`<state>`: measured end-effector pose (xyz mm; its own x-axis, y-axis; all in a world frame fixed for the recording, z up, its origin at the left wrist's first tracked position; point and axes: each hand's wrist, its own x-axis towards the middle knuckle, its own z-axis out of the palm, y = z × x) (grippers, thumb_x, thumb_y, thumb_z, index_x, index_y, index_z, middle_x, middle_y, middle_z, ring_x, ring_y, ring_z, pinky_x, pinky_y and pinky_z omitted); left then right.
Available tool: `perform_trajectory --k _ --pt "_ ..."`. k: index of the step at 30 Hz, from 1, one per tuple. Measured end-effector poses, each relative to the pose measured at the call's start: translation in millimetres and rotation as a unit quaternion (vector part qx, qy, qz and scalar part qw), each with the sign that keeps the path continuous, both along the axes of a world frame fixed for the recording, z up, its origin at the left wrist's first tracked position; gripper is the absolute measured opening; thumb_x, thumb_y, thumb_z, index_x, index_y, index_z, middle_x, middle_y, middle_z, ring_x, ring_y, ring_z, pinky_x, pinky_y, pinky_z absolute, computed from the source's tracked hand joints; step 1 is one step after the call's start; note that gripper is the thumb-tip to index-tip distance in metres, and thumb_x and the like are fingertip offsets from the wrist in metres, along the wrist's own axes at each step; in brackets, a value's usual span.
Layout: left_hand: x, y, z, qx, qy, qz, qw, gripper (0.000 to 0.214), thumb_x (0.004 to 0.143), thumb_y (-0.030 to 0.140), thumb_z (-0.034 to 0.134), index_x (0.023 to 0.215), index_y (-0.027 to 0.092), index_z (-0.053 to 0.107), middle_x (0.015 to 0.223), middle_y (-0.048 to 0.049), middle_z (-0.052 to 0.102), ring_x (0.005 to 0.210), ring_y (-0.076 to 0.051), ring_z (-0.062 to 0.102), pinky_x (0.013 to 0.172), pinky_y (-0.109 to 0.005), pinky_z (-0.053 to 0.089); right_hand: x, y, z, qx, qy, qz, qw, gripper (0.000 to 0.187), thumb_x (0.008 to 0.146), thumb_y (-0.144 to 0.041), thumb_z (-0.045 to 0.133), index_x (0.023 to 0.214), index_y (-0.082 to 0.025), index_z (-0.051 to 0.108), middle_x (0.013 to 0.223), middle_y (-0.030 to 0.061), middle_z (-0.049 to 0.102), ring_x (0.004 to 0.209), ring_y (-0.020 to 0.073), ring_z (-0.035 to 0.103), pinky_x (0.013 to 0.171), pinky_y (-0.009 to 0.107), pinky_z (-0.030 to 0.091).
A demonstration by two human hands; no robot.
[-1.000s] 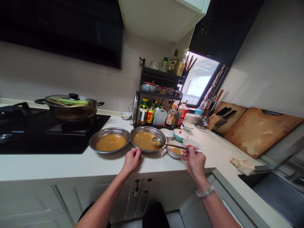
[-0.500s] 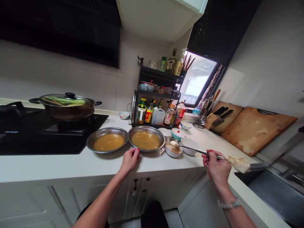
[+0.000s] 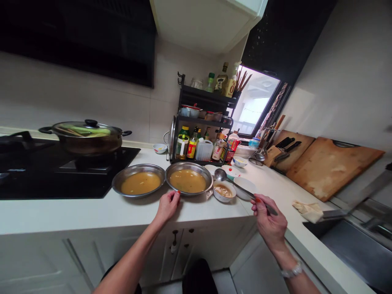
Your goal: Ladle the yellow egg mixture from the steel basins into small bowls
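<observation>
My left hand [image 3: 168,206] rests at the near rim of the right metal pan [image 3: 188,182], which holds yellow-brown liquid; its fingers curl against the rim. A second metal pan [image 3: 138,183] with the same liquid stands to its left. My right hand [image 3: 269,219] is closed round the handle of a metal spoon [image 3: 228,179]. The spoon's bowl hangs above the counter between the right pan and a small white bowl [image 3: 224,191] that holds a brownish mix.
A lidded pot [image 3: 84,136] sits on the black cooktop [image 3: 61,171] at left. A black rack [image 3: 202,130] of bottles stands behind the pans, small bowls beside it. Cutting boards [image 3: 330,165], knives and a cloth [image 3: 309,210] lie at right by the sink [image 3: 355,245].
My right hand carried the spoon from the right pan to the small white bowl, then lifted it back up and left. The left hand stayed at the pan's rim.
</observation>
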<state>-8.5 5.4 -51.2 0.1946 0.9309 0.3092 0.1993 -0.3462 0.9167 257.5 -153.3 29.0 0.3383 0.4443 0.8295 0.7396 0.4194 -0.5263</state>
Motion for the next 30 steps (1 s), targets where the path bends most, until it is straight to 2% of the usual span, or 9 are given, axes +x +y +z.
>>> perform_trajectory --k 2,4,9,13,17,20,30 --pt "0.2 -0.1 0.5 0.000 -0.001 0.002 1.000 0.041 0.082 0.049 0.040 0.055 0.019 0.046 0.049 0.0026 0.048 0.049 -0.012 0.041 0.050 -0.023 0.031 -15.1 13.5 0.2 -0.017 0.049 0.028 0.998 0.020 0.088 -0.033 0.052 0.096 -0.018 0.063 0.075 0.0034 0.063 0.053 0.0116 0.056 0.042 0.023 0.046" --pt "0.4 -0.2 1.0 0.005 0.000 0.004 1.000 0.041 0.082 0.049 0.039 0.055 0.019 0.046 0.049 0.0025 0.048 0.049 -0.012 0.041 0.050 -0.023 0.031 -28.7 29.6 -2.7 -0.037 0.057 0.056 0.996 0.023 0.088 -0.036 0.052 0.095 -0.018 0.063 0.074 0.0041 0.063 0.051 0.0119 0.056 0.041 0.023 0.046" --pt "0.7 0.6 0.7 0.013 0.008 0.007 1.000 0.042 0.083 0.048 0.039 0.055 0.018 0.048 0.049 0.0019 0.050 0.049 -0.012 0.043 0.051 -0.023 0.032 -51.7 67.7 -22.4 -0.091 0.055 0.100 0.989 0.026 0.086 -0.040 0.051 0.092 -0.018 0.063 0.071 0.0046 0.063 0.051 0.0132 0.057 0.042 0.024 0.047" --pt "0.6 1.5 -1.1 0.015 0.004 0.010 1.000 0.041 0.083 0.047 0.040 0.055 0.018 0.048 0.049 0.0019 0.049 0.049 -0.012 0.043 0.051 -0.023 0.031 -67.2 83.4 -34.0 -0.124 0.123 0.140 0.975 0.030 0.085 -0.044 0.052 0.092 -0.016 0.061 0.064 0.0028 0.061 0.047 0.0117 0.054 0.037 0.021 0.043" --pt "0.3 1.9 -2.3 0.009 0.001 0.009 1.000 0.041 0.083 0.048 0.040 0.056 0.018 0.049 0.049 0.0020 0.049 0.050 -0.012 0.042 0.051 -0.023 0.031 -75.6 88.2 -29.2 -0.135 0.254 0.141 0.947 0.036 0.079 -0.049 0.057 0.088 -0.015 0.057 0.055 0.0002 0.060 0.041 0.0102 0.051 0.032 0.019 0.039" --pt "0.4 2.1 -3.0 0.003 -0.007 0.004 1.000 0.041 0.083 0.049 0.040 0.057 0.018 0.049 0.050 0.0019 0.050 0.050 -0.012 0.043 0.051 -0.023 0.032 -73.8 88.0 -20.8 -0.126 0.316 0.128 0.932 0.036 0.074 -0.049 0.061 0.083 -0.015 0.055 0.053 -0.0005 0.060 0.039 0.0099 0.050 0.032 0.018 0.038" --pt "-0.6 0.5 -0.7 0.008 -0.007 0.000 1.000 0.041 0.083 0.048 0.040 0.056 0.019 0.047 0.050 0.0020 0.050 0.050 -0.012 0.042 0.052 -0.023 0.031 -57.5 74.0 -5.3 -0.099 0.329 0.091 0.935 0.037 0.070 -0.050 0.065 0.082 -0.016 0.056 0.051 -0.0009 0.060 0.038 0.0108 0.050 0.031 0.019 0.039"
